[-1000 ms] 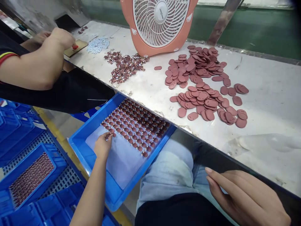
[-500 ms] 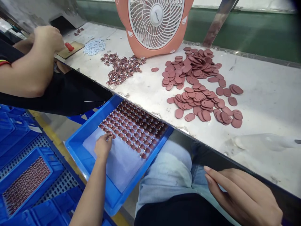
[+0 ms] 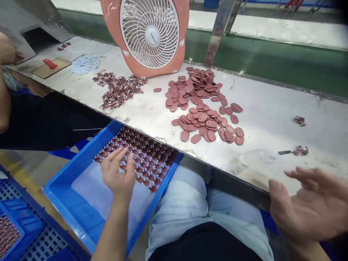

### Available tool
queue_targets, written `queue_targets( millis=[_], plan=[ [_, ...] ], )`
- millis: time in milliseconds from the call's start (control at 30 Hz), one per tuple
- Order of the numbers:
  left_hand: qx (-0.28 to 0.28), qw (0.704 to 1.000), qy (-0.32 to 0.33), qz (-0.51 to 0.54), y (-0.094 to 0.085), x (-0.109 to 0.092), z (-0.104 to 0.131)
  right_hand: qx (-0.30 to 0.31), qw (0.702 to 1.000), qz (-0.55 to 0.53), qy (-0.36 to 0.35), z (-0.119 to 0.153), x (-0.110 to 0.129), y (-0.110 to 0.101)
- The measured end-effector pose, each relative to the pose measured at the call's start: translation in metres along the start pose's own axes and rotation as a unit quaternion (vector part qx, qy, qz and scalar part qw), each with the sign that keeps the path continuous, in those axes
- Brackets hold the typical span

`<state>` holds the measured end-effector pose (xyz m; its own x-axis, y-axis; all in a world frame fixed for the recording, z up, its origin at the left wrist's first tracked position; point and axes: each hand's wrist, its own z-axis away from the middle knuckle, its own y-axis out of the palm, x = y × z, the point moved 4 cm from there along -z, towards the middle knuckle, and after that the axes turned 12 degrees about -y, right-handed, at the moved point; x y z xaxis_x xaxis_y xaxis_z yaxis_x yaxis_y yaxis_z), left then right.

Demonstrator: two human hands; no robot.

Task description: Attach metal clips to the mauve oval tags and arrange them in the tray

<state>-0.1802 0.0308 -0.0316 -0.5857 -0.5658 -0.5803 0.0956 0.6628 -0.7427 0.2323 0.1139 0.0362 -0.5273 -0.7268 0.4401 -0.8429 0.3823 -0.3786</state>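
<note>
My left hand (image 3: 119, 172) hovers over a blue tray (image 3: 63, 204), fingers apart and nothing in them. Rows of small reddish-brown oval pieces with pale fittings (image 3: 141, 159) cover the tray's far part, on a whitish sheet (image 3: 89, 190). At the lower right my right hand (image 3: 310, 203), slightly blurred, is open by the table's front edge, with no object seen in it. Two small dark brown pieces, one upper (image 3: 299, 120) and one lower with a dark strip (image 3: 297, 150), lie on the table beyond it.
On the white table (image 3: 266, 105) lie piled reddish-brown ovals (image 3: 202, 117), a heap of small brown parts (image 3: 119, 88) and pale blue bits (image 3: 85, 64). An orange fan (image 3: 148, 36) stands behind. Another person's arm (image 3: 5, 83) is at the left, near a red object (image 3: 50, 64).
My left hand has lifted off the row in the tray and opened. My right hand has moved right and spread its fingers. The view has shifted right, and another person's arm has drawn left.
</note>
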Motion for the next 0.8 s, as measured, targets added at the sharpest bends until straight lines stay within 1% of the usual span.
queue_targets(
  millis=[33, 67, 100, 133, 167, 200, 233, 300, 367, 467, 567, 633, 667, 700, 733, 767, 800],
  plan=[
    [0.000, 0.998, 0.056, 0.027, 0.004, -0.029, 0.007, -0.011, 0.998, 0.000, 0.055, -0.002, -0.007, 0.003],
    [0.015, 0.983, 0.166, 0.075, 0.008, -0.059, 0.015, 0.009, 0.995, 0.012, 0.099, -0.003, -0.013, 0.008],
    [0.035, 0.960, 0.256, 0.105, 0.013, -0.086, 0.023, 0.044, 0.990, 0.036, 0.128, -0.006, -0.016, 0.014],
    [0.056, 0.939, 0.319, 0.113, 0.018, -0.107, 0.029, 0.096, 0.982, 0.060, 0.149, -0.007, -0.020, 0.021],
    [0.087, 0.921, 0.362, 0.114, 0.024, -0.122, 0.032, 0.138, 0.974, 0.080, 0.162, -0.008, -0.022, 0.026],
    [0.115, 0.910, 0.383, 0.113, 0.028, -0.133, 0.034, 0.169, 0.967, 0.089, 0.168, -0.009, -0.025, 0.030],
    [0.137, 0.904, 0.389, 0.114, 0.032, -0.138, 0.034, 0.191, 0.963, 0.087, 0.170, -0.009, -0.027, 0.033],
    [0.158, 0.901, 0.382, 0.133, 0.035, -0.139, 0.033, 0.203, 0.962, 0.066, 0.173, -0.009, -0.029, 0.035],
    [0.157, 0.900, 0.373, 0.162, 0.035, -0.133, 0.031, 0.191, 0.963, 0.045, 0.184, -0.008, -0.030, 0.034],
    [0.165, 0.895, 0.361, 0.204, 0.034, -0.126, 0.032, 0.154, 0.965, 0.011, 0.210, -0.004, -0.028, 0.030],
    [0.161, 0.901, 0.313, 0.254, 0.029, -0.126, 0.036, 0.092, 0.967, -0.060, 0.230, -0.002, -0.021, 0.026],
    [0.142, 0.912, 0.261, 0.282, 0.018, -0.131, 0.044, 0.058, 0.960, -0.135, 0.239, -0.002, -0.013, 0.026],
    [0.144, 0.916, 0.226, 0.298, 0.012, -0.135, 0.049, 0.055, 0.952, -0.176, 0.245, -0.002, -0.008, 0.029],
    [0.164, 0.916, 0.181, 0.319, 0.007, -0.140, 0.055, 0.062, 0.941, -0.214, 0.254, -0.002, -0.001, 0.032],
    [0.201, 0.908, 0.122, 0.347, 0.003, -0.143, 0.062, 0.078, 0.929, -0.246, 0.265, -0.003, 0.005, 0.037],
    [0.261, 0.884, 0.044, 0.385, 0.001, -0.146, 0.069, 0.098, 0.916, -0.273, 0.276, -0.004, 0.013, 0.043],
    [0.315, 0.852, -0.031, 0.418, -0.001, -0.148, 0.077, 0.119, 0.904, -0.295, 0.287, -0.005, 0.020, 0.048]
  ],
)
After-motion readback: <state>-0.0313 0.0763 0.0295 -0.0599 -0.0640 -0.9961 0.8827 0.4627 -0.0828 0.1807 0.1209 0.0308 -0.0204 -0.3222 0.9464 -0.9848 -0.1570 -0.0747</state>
